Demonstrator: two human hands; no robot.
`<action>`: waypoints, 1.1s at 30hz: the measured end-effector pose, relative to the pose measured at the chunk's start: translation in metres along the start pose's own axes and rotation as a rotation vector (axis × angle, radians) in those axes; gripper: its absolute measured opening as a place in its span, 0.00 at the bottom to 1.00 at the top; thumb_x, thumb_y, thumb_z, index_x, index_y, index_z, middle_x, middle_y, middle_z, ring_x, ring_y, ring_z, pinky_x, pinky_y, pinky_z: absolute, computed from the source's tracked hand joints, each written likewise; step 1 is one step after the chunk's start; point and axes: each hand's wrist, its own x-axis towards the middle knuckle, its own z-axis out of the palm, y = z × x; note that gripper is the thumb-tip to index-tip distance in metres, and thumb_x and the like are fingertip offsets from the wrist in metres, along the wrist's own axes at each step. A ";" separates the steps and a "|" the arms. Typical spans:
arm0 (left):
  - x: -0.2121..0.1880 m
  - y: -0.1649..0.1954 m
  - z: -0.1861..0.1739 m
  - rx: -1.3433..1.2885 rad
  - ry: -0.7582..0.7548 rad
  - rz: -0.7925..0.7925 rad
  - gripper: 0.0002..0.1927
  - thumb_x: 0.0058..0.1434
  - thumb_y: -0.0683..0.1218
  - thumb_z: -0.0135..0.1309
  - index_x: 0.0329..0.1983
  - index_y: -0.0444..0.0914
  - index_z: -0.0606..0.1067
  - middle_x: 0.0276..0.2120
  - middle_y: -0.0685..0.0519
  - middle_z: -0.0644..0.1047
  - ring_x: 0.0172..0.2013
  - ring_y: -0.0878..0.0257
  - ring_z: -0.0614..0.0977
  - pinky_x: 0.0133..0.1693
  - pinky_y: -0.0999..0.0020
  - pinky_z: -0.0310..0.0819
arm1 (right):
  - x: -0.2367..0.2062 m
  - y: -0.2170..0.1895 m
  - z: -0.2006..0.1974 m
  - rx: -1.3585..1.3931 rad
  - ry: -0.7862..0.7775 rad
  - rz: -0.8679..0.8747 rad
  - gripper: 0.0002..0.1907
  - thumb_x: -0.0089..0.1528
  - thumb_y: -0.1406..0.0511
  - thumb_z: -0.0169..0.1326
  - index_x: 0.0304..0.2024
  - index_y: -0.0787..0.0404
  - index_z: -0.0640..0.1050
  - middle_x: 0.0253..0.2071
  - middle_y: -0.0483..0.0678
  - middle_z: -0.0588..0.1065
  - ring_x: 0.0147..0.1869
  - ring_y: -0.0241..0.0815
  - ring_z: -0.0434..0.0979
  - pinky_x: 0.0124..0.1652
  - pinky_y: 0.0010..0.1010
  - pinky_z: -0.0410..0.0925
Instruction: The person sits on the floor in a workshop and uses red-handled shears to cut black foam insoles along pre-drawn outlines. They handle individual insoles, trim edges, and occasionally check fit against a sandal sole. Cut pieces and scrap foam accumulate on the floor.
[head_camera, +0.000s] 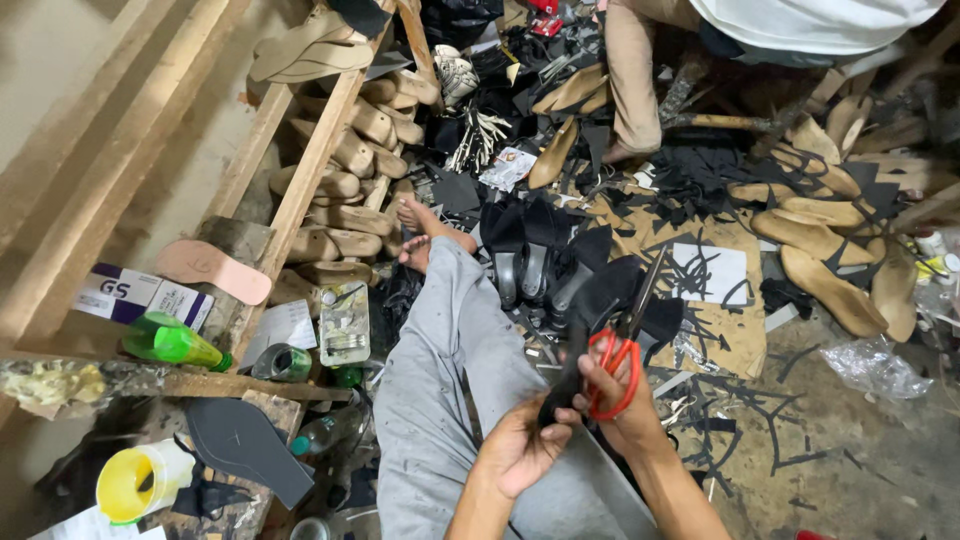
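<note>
Head view: right hand (622, 400), at about 5 o'clock in frame, grips red-handled scissors (618, 368), fingers through the loops, blades pointing toward 12. Left hand (520, 445), just at 8 o'clock of the right, pinches the lower end of a black material strip (568, 372) that runs up beside the blades. Grey-trousered leg (440, 360) extends toward 11. Black shoe uppers (540, 250) lie at 12; tan wooden lasts (830, 285) at 2; green bottle (175, 343) at 9.

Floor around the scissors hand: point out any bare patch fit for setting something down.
Bare concrete floor lies at lower right, bordered by black offcuts and a crumpled plastic bag. Everywhere else is crowded: black shoe uppers ahead, wooden lasts at right, bottles at left.
</note>
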 end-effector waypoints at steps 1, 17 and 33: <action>0.000 -0.001 0.001 0.042 0.025 -0.006 0.17 0.76 0.41 0.44 0.62 0.25 0.71 0.49 0.42 0.79 0.42 0.63 0.79 0.37 0.75 0.75 | 0.001 0.001 -0.001 -0.049 0.012 -0.061 0.16 0.59 0.71 0.59 0.44 0.56 0.68 0.33 0.43 0.73 0.28 0.31 0.72 0.23 0.23 0.64; -0.016 -0.013 0.038 1.070 0.436 0.673 0.19 0.72 0.45 0.47 0.59 0.29 0.77 0.40 0.49 0.82 0.35 0.64 0.81 0.38 0.69 0.76 | -0.012 -0.013 0.036 -0.152 0.012 -0.181 0.14 0.61 0.70 0.58 0.45 0.59 0.67 0.34 0.45 0.73 0.25 0.33 0.73 0.24 0.25 0.67; -0.021 -0.019 0.055 0.968 0.306 0.810 0.21 0.72 0.46 0.43 0.61 0.28 0.72 0.46 0.45 0.82 0.41 0.59 0.85 0.47 0.64 0.84 | -0.026 -0.017 0.051 -0.184 -0.087 -0.235 0.17 0.57 0.76 0.60 0.43 0.60 0.68 0.43 0.47 0.74 0.31 0.31 0.74 0.26 0.22 0.67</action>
